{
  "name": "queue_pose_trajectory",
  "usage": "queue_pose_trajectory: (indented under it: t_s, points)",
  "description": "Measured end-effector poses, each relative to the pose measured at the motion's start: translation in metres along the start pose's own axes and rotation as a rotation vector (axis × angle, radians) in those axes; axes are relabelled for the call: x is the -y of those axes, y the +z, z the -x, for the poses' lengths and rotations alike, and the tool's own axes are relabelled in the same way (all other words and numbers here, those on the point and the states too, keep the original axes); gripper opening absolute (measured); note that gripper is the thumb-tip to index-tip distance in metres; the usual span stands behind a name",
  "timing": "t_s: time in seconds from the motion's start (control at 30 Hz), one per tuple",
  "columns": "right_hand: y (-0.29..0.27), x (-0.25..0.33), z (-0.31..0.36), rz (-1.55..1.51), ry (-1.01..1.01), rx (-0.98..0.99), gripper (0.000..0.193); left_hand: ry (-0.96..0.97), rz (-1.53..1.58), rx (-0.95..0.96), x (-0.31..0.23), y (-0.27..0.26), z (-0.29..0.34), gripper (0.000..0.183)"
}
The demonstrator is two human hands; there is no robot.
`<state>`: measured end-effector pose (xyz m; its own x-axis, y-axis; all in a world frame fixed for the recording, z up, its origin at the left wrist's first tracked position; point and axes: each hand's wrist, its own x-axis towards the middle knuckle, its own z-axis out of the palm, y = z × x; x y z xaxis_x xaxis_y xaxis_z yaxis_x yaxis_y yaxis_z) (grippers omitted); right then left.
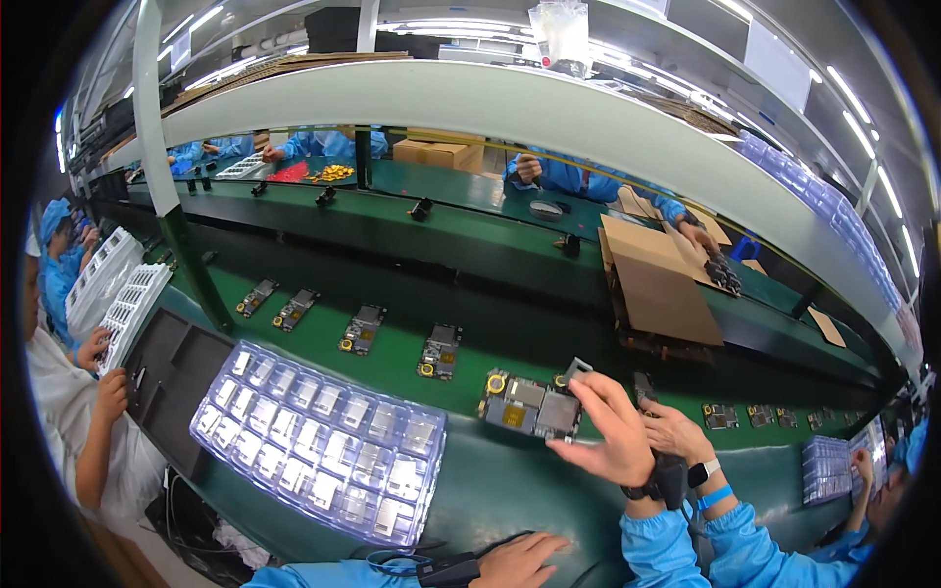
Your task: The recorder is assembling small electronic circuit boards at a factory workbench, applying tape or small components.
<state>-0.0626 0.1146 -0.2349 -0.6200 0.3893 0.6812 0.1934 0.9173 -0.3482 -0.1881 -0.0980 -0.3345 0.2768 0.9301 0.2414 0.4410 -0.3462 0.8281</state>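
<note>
My left hand (518, 562) lies low on the green bench edge, fingers stretched out, with nothing in it. A black strap with a cable is on that wrist. My right hand (616, 431) has thumb and fingers round the right end of a circuit board (529, 407) with a yellow ring and grey metal shields. By its fingertips a small dark grey piece (578, 369) sticks up; whether it belongs to the board I cannot tell. Close on the right, a co-worker's hand (681, 432) with a watch touches a dark part (642, 386).
A clear plastic tray (431, 482) of metal pieces lies at the left, next to a dark tray (172, 358). Several circuit boards (439, 351) line the green surface. Cardboard (667, 294) stands on the ledge beyond. A green post (196, 260) rises at left. Co-workers sit around.
</note>
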Motion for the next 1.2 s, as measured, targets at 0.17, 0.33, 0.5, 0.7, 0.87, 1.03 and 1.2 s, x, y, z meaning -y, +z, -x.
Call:
queue_pose_trajectory:
  t_s: [0.17,0.33,0.5,0.7,0.87,1.03,1.2]
  points:
    - [-0.037,0.051,0.011,-0.02,-0.186,-0.008,0.063,-0.214,0.409,-0.234,-0.038,-0.016,0.001,0.044]
    - [-0.049,0.069,0.022,-0.134,-0.361,0.119,0.053,-0.064,1.046,-0.437,-0.026,-0.017,0.01,0.037]
    - [-0.047,0.073,0.02,-0.176,-0.376,0.15,0.055,-0.027,0.813,-0.379,-0.013,-0.012,0.027,0.041]
    - [-0.049,0.082,0.025,-0.071,-0.268,0.108,0.067,-0.148,1.008,-0.57,-0.052,-0.03,0.011,0.039]
    - [-0.052,0.085,0.024,-0.069,-0.206,0.126,0.073,-0.057,1.037,-0.407,-0.026,-0.032,0.012,0.066]
    - [-0.055,0.086,0.024,-0.072,-0.156,0.117,0.073,-0.144,0.974,-0.399,-0.018,-0.029,0.015,0.075]
    - [-0.058,0.075,0.011,-0.089,-0.102,0.343,0.068,-0.153,0.895,-0.249,-0.008,-0.031,0.022,0.05]
